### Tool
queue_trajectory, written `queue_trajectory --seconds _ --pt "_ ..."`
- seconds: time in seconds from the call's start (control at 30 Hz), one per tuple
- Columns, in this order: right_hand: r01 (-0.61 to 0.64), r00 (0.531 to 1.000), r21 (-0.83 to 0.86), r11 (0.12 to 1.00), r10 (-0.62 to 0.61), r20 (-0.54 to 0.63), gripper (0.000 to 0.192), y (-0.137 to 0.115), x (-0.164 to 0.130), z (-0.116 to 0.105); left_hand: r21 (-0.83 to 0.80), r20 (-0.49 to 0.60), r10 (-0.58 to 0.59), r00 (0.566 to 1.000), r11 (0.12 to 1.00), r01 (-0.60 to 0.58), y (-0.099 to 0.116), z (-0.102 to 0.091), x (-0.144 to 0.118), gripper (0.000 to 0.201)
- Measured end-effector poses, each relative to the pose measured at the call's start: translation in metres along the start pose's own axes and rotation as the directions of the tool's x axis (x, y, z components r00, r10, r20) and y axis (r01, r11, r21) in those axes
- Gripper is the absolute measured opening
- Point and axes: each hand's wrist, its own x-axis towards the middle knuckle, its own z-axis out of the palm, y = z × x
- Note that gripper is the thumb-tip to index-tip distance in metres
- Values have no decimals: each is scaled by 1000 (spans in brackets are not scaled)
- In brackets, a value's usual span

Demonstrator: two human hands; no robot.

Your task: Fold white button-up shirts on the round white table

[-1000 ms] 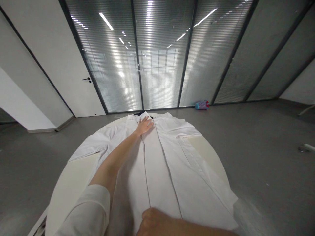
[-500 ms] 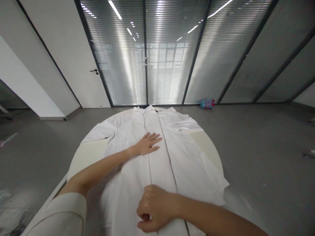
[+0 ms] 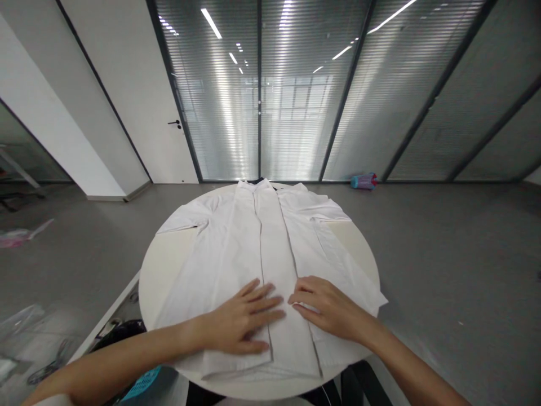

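Observation:
A white short-sleeved shirt [image 3: 236,254] lies spread front up on a round cream table [image 3: 169,270], its collar at the far end. Both long front edges run toward me, and its lower right corner sticks out past the table's rim. My left hand [image 3: 243,318] rests palm down on the lower front with its fingers spread, slightly blurred. Just to the right, my right hand [image 3: 325,307] has its fingers bent toward the thumb at the right front edge. Its fingertips appear to pinch the cloth there, though the grip is partly hidden.
Below the table's left side stand a black bag-like thing [image 3: 120,332] and a blue basket [image 3: 143,383]. Clear plastic and cables lie on the floor at left. A blue and pink basket [image 3: 363,181] lies by the glass partition [image 3: 291,113]. The white door [image 3: 164,152] is back left.
My left hand has come down from the upper front toward me, still flat. My right hand has moved up and right from near the hem. More of the table's near edge now shows.

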Motion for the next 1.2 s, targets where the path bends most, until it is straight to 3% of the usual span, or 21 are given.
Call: queue_trajectory --seconds 0.1,0.2,0.33,0.43,0.53,0.73,1.0,1.2 --pt "-8 1000 -121 993 7 -5 40 2 -27 7 -21 42 40 998 999 -39 18 3 -5 66" --pt "40 999 -149 988 -37 25 52 -2 -43 20 -27 35 62 997 998 -61 20 -6 -15 58" --pt "110 994 -178 978 -108 22 46 -9 -51 31 42 -22 -85 996 995 86 5 -20 -57 58" --pt "153 984 -233 960 -170 -54 40 -5 -53 33 87 -32 -206 978 974 208 -9 -22 -91 64" --pt "169 969 -274 947 -211 -130 35 4 -53 36 72 -8 -245 969 967 245 -13 -22 -107 62" --pt "134 949 -255 958 -198 -246 33 7 -52 42 24 6 -203 979 979 202 -7 -21 -100 77" --pt "126 985 -270 955 -153 -81 44 10 -39 31 -110 -68 -233 970 968 225 -16 -15 -98 59" --pt "155 984 -300 941 -173 -36 40 24 -32 32 32 -17 -196 980 980 197 -24 -21 -85 73"
